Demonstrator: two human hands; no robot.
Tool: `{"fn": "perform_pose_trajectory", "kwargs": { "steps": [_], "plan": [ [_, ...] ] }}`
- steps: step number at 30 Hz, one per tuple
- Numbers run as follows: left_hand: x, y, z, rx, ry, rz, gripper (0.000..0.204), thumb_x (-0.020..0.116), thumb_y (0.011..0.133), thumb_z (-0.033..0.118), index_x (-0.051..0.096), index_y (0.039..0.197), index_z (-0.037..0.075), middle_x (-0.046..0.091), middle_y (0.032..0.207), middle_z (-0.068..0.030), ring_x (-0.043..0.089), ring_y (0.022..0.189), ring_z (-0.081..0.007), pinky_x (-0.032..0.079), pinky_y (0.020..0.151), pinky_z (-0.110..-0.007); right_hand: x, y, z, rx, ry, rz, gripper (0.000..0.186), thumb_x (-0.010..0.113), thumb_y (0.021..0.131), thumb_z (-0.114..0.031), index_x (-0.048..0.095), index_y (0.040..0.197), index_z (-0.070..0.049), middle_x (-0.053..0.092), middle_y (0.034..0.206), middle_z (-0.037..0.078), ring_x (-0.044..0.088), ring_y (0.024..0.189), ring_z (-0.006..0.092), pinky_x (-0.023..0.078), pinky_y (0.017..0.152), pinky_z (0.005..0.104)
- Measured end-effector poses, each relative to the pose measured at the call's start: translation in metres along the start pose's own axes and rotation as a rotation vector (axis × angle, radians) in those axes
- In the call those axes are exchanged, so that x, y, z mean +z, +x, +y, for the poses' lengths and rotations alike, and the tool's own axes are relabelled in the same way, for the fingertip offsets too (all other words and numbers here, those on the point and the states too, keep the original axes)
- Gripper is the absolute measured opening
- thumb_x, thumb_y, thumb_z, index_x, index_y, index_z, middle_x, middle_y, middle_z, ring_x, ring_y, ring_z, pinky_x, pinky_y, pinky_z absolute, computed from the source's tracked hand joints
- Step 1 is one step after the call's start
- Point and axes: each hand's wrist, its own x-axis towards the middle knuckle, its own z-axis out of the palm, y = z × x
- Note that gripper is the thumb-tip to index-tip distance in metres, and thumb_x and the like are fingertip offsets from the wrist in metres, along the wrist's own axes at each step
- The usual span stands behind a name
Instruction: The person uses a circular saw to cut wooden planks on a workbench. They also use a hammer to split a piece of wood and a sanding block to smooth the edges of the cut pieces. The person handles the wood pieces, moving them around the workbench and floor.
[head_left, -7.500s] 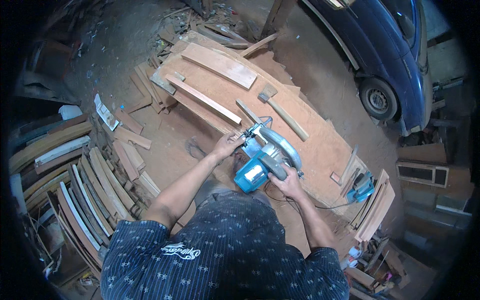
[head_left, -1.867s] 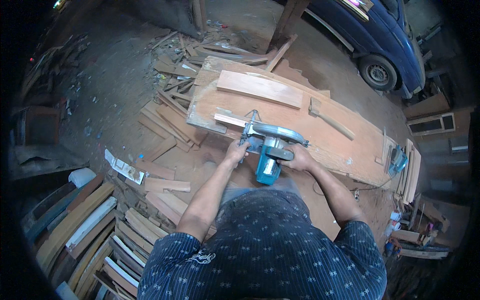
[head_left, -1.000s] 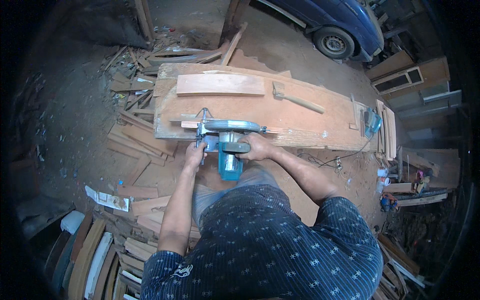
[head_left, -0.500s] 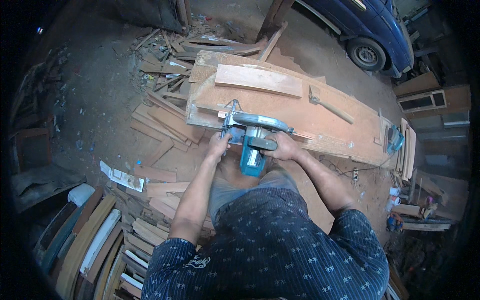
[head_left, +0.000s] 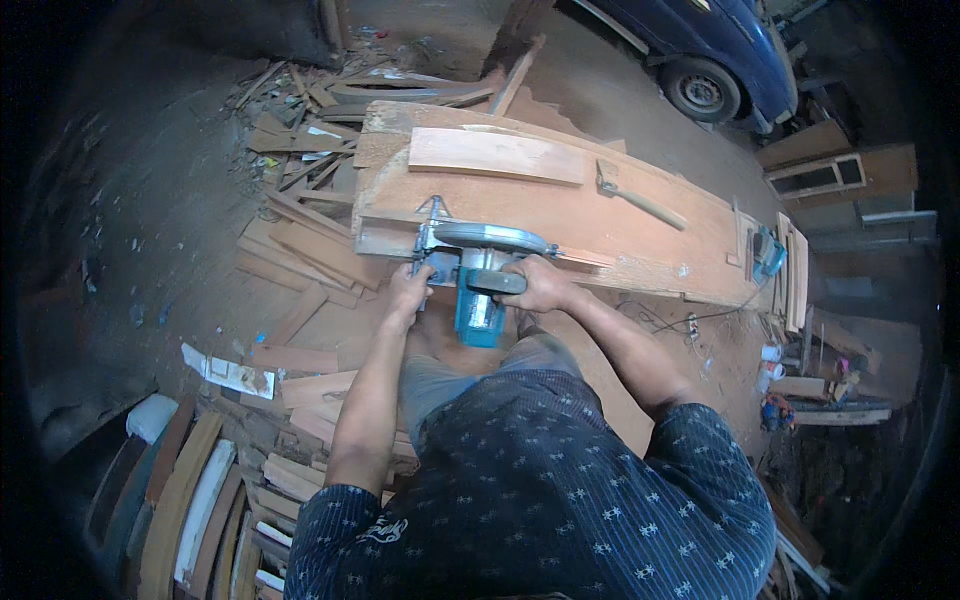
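Note:
A circular saw with a teal motor housing (head_left: 480, 320) and a grey metal guard sits at the near edge of the workbench, over a narrow strip of wood (head_left: 388, 236). My right hand (head_left: 543, 284) is wrapped round its dark rear handle. On the left, my left hand (head_left: 406, 292) grips the edge of the saw's metal base, fingers closed. The guard and base hide the blade and part of the strip. Behind the saw, a pale plank (head_left: 495, 157) lies flat on the bench. To its right rests a hatchet-like tool (head_left: 640, 196) with a wooden handle.
The long wooden bench (head_left: 680, 245) carries a teal power tool (head_left: 768, 252) at its right end, with a cable hanging near it. Scrap boards (head_left: 310, 250) are heaped on the left. Stacked timber (head_left: 200, 500) stands lower left. A blue car (head_left: 730, 50) is parked far right.
The whole view has shifted a little. Against the bench, the saw has slid slightly left with both hands still on it. The plank and hatchet-like tool stay put.

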Motion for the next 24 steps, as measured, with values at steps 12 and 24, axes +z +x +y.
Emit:
{"fn": "perform_pose_trajectory", "kwargs": {
  "steps": [12,24],
  "plan": [
    [-0.029,0.009,0.002,-0.018,0.044,-0.012,0.026,0.071,0.091,0.028,0.064,0.097,0.005,0.066,0.082,-0.0023,0.059,0.058,-0.0094,0.049,0.05,-0.027,0.01,0.017,-0.018,-0.076,0.033,0.024,0.029,0.079,0.076,-0.023,0.074,0.095,-0.002,0.073,0.087,0.021,0.072,0.083,0.0357,0.055,0.077,0.0438],
    [-0.051,0.014,0.003,-0.03,0.064,0.001,0.024,0.071,0.091,0.028,0.064,0.098,0.006,0.064,0.081,-0.0019,0.058,0.058,-0.009,0.047,0.049,-0.026,0.02,0.032,-0.032,-0.09,-0.022,0.022,0.029,0.079,0.077,-0.027,0.072,0.093,-0.003,0.073,0.089,0.02,0.072,0.085,0.037,0.055,0.079,0.0451]
  ]
}}
